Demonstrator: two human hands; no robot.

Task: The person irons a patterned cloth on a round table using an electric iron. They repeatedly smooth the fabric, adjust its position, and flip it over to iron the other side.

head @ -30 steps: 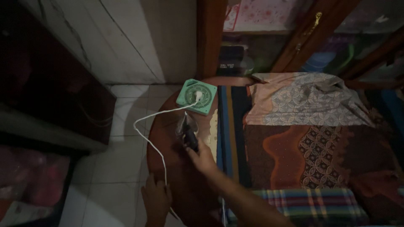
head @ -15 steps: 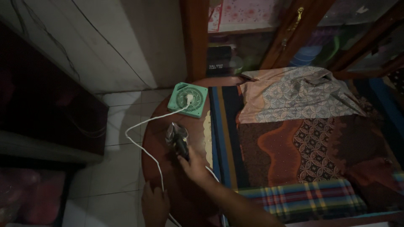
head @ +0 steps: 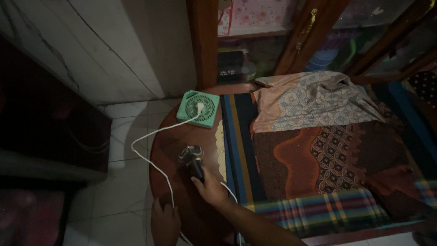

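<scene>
Head view: right hand [head: 210, 187], fingers wrapped around a dark iron [head: 192, 160] resting on the round wooden surface [head: 200, 214]. Left hand [head: 165, 223] flat at the surface edge, fingers together, touching the white cord [head: 150, 160]. Green box [head: 198, 108] behind; folded cloths [head: 318, 150] right.

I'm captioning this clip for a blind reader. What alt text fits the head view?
A right hand holds a dark clothes iron on a round wooden table; the left hand rests at the table's edge by a white cord. Patterned cloths cover the rest, beside a green square fan.
</scene>
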